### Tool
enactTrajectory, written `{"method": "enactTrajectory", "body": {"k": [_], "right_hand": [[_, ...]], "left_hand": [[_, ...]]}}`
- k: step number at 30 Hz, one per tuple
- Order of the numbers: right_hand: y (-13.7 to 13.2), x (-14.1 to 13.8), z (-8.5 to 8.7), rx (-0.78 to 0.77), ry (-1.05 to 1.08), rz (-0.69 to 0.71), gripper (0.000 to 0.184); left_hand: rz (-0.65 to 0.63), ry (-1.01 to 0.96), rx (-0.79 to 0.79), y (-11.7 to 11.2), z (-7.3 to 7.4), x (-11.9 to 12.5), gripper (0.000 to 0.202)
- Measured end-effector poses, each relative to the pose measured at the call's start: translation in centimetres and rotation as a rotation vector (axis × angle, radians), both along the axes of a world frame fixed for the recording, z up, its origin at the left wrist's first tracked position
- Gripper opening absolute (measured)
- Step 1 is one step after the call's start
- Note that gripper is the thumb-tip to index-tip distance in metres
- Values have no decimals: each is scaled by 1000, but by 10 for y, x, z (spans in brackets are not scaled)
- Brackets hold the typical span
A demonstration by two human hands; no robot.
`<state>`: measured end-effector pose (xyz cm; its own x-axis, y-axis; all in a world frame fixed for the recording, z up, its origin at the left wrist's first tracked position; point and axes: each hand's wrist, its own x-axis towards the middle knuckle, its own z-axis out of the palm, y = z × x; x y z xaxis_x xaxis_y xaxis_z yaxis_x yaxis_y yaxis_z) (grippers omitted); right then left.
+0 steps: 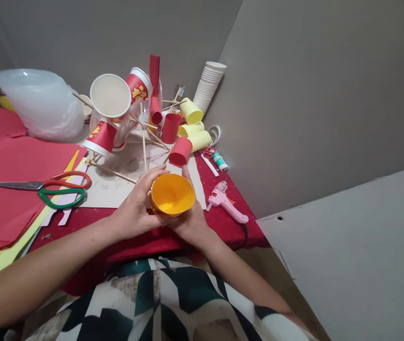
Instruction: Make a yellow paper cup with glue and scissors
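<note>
A yellow paper tube, open at the top, is held between both my hands near the table's front edge. My left hand wraps its left side, with the thumb along the front. Around the right side and underneath curls my right hand. I look down into the tube's hollow inside. Just beyond my fingers lies a red paper tube on a white board. To the right of my right hand rests a pink glue gun.
Scissors lie on red paper sheets at left. Red-and-white paper cups, wooden sticks and yellow paper tubes crowd the back. A leaning stack of white cups and a glue stick are near the right wall.
</note>
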<state>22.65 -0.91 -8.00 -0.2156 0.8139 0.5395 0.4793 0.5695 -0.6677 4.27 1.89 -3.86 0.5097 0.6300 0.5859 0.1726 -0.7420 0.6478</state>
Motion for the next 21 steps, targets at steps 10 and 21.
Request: {"method": "enactTrajectory", "body": {"k": [10,21], "right_hand": [[-8,3,10,54,-6,4,104],[1,68,70,123,-107,-290,52]], "left_hand": [[-38,-78,-124,-1,-1,2,61],[28,-318,-834,15,10,-1,69]]}}
